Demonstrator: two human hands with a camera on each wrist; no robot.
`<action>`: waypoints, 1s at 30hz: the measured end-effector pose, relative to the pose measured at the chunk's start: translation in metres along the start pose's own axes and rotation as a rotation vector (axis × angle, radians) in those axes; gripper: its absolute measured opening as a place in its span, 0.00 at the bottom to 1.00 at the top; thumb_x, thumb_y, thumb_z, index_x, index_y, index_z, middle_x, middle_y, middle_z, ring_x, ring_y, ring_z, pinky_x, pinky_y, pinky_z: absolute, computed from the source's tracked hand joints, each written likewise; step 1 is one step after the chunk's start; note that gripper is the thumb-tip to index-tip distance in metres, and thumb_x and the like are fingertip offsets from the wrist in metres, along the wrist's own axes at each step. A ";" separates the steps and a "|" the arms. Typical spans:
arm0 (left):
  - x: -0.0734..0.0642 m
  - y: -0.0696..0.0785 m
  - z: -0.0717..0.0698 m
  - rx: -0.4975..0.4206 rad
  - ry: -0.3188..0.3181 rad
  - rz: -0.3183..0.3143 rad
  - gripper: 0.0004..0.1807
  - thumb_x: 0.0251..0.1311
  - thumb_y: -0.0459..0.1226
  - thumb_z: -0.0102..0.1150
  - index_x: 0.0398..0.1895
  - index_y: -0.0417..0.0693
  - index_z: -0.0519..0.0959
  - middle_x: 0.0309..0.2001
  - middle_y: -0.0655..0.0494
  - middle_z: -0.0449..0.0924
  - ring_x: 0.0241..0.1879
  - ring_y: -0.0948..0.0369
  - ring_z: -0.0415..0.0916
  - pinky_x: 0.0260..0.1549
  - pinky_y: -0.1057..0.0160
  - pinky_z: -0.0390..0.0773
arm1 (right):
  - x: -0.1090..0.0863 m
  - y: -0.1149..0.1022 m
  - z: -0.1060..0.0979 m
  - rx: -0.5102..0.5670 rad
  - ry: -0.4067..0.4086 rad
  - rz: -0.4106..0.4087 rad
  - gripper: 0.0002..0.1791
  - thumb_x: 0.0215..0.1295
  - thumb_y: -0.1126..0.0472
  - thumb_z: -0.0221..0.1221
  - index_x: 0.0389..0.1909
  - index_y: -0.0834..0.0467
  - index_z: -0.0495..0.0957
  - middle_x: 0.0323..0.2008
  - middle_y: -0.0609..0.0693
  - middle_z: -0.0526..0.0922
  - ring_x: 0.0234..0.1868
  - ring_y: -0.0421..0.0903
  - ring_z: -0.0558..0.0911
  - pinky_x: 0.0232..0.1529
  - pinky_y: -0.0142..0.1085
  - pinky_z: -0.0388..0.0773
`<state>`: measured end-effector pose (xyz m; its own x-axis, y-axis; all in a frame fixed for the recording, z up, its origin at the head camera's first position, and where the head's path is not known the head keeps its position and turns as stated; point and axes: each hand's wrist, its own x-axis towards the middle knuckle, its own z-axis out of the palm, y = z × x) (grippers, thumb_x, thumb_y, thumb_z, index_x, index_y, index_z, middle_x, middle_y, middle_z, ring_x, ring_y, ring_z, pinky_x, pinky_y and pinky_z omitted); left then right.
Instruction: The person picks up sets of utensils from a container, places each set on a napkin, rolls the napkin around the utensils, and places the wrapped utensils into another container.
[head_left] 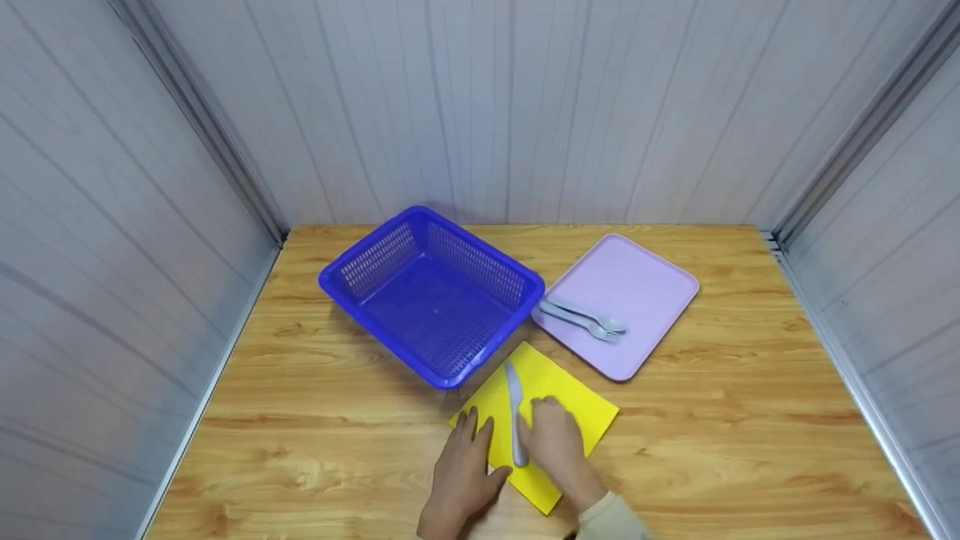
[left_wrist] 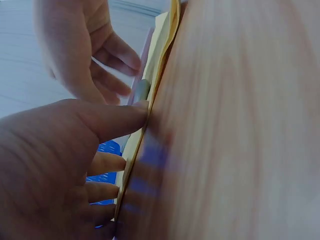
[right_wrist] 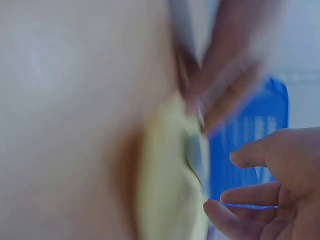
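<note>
A yellow napkin (head_left: 585,397) lies on the table with layered edges showing in the left wrist view. On it rests a pale grey knife (head_left: 515,405), handle toward the person. My left hand (head_left: 466,469) touches the napkin's left edge with spread fingers, and its thumb (left_wrist: 122,120) lies by the near edge, close to the knife's handle end. Just right of the knife, my right hand (head_left: 556,442) hovers over the napkin. In the right wrist view its fingers (right_wrist: 250,194) are loosely bent and hold nothing.
A blue plastic basket (head_left: 487,356) stands behind the napkin on the left. To the right of it sits a pink tray (head_left: 637,277) bearing a grey fork (head_left: 574,318) and a grey spoon (head_left: 611,324). Pale panel walls (head_left: 480,112) enclose the wooden table (head_left: 315,442).
</note>
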<state>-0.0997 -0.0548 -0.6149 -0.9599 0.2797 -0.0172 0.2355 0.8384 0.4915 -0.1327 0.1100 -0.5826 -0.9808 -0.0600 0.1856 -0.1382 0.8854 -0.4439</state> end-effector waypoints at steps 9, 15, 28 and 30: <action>0.001 -0.001 -0.008 -0.006 -0.036 -0.016 0.41 0.52 0.50 0.70 0.67 0.40 0.69 0.71 0.36 0.57 0.70 0.40 0.53 0.63 0.44 0.63 | 0.110 0.053 -0.029 0.085 0.081 0.124 0.13 0.59 0.65 0.61 0.40 0.72 0.82 0.37 0.66 0.82 0.42 0.64 0.81 0.43 0.54 0.78; 0.002 -0.002 -0.009 -0.005 -0.037 -0.009 0.41 0.53 0.51 0.69 0.67 0.40 0.69 0.71 0.36 0.56 0.69 0.39 0.53 0.62 0.44 0.64 | 0.152 0.066 -0.023 0.038 -0.049 0.159 0.18 0.63 0.66 0.53 0.50 0.73 0.77 0.44 0.68 0.77 0.47 0.64 0.78 0.50 0.53 0.75; 0.001 -0.003 -0.003 0.011 -0.053 0.012 0.41 0.55 0.52 0.67 0.69 0.41 0.67 0.71 0.37 0.55 0.70 0.41 0.52 0.63 0.44 0.63 | 0.150 0.085 -0.017 -0.184 -0.159 0.337 0.30 0.70 0.45 0.51 0.42 0.72 0.79 0.40 0.69 0.77 0.41 0.65 0.80 0.40 0.56 0.79; -0.001 -0.004 -0.003 0.003 -0.049 0.010 0.41 0.55 0.52 0.67 0.69 0.41 0.67 0.71 0.37 0.55 0.70 0.40 0.51 0.62 0.44 0.63 | 0.148 0.087 -0.018 -0.201 -0.175 0.360 0.33 0.69 0.40 0.52 0.41 0.71 0.79 0.39 0.68 0.77 0.38 0.62 0.80 0.37 0.54 0.79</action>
<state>-0.0998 -0.0601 -0.6144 -0.9491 0.3102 -0.0548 0.2452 0.8368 0.4894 -0.2876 0.1861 -0.5777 -0.9724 0.2066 -0.1082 0.2288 0.9350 -0.2709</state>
